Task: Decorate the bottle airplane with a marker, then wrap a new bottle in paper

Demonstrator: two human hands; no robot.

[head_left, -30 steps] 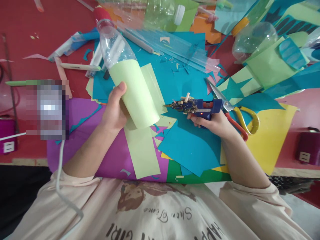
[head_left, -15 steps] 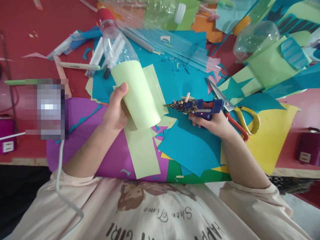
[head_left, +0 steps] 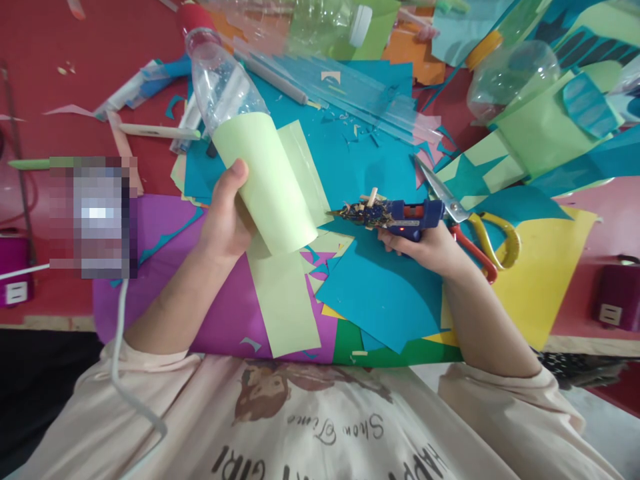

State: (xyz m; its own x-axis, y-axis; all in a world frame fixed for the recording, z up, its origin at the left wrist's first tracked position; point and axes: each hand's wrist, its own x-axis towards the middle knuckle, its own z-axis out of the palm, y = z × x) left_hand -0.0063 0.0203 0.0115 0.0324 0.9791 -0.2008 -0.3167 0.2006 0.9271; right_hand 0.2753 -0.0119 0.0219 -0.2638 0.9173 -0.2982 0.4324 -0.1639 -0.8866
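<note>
My left hand (head_left: pixel 227 217) is closed round a clear plastic bottle (head_left: pixel 227 87) with a red cap, its lower part wrapped in pale green paper (head_left: pixel 267 180). The bottle is tilted, cap toward the upper left; a flap of the same pale green stands out along its right side. In my right hand (head_left: pixel 417 247) is a blue glue gun (head_left: pixel 400 215), gripped by the handle with a small light glowing. Its nozzle, crusted with paper scraps, points left at the flap's lower right corner; whether they touch I cannot tell. A pale green strip (head_left: pixel 285 307) lies below the bottle.
Scissors (head_left: pixel 483 250) with red and yellow handles lie right of the glue gun. A green-wrapped bottle (head_left: pixel 535 120) with blue cutouts rests at upper right. Blue sheets (head_left: pixel 385 287), purple paper (head_left: pixel 215 320) and yellow paper (head_left: pixel 545 280) cover the red table. A blurred-out device (head_left: pixel 103 217) sits at left.
The bottle in my left hand shifted slightly right, then back left and a little upward. The glue gun has barely moved and stays in my right hand.
</note>
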